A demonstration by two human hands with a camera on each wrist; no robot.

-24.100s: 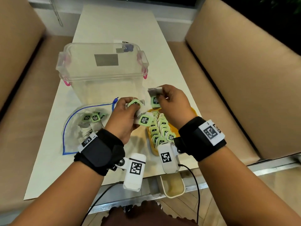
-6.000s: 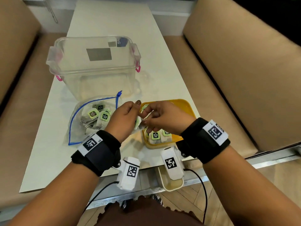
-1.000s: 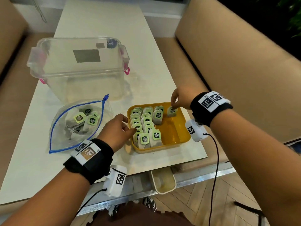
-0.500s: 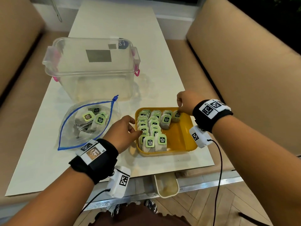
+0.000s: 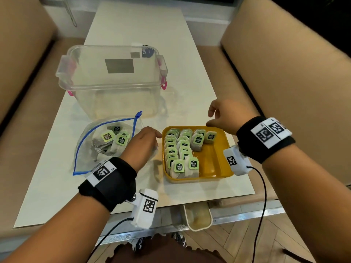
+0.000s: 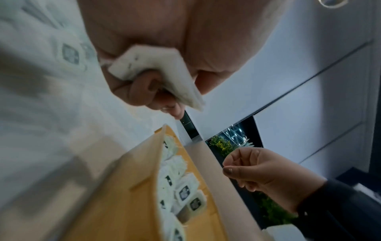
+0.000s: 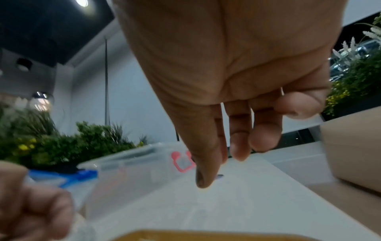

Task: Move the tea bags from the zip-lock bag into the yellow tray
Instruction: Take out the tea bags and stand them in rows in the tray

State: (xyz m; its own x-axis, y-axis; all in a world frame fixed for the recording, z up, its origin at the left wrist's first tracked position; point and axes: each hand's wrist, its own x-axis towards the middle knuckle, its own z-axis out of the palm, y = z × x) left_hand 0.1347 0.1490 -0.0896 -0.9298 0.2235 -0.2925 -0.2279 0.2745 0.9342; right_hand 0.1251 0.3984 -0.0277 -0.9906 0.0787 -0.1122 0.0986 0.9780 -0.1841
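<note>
L hand (image 6: 152,76) clutching tea bags (image 6: 164,78), prob several; could spill short of yellow tray (image 5: 214,164) at 3 o'clock. R hand (image 5: 224,118) loose, empty.

The head camera is looking steeply down over the table's (image 5: 190,59) near edge; both wrist cameras are peering close along the fingers, sharing the yellow tray (image 5: 214,168).

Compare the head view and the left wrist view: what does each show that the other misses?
Head only: the zip-lock bag with tea bags left inside, and the clear bin behind it. Left wrist only: the left hand grips a few tea bags in curled fingers, hidden from above. Both: the yellow tray with rows of bags, and the right hand, empty, over its far edge.
</note>
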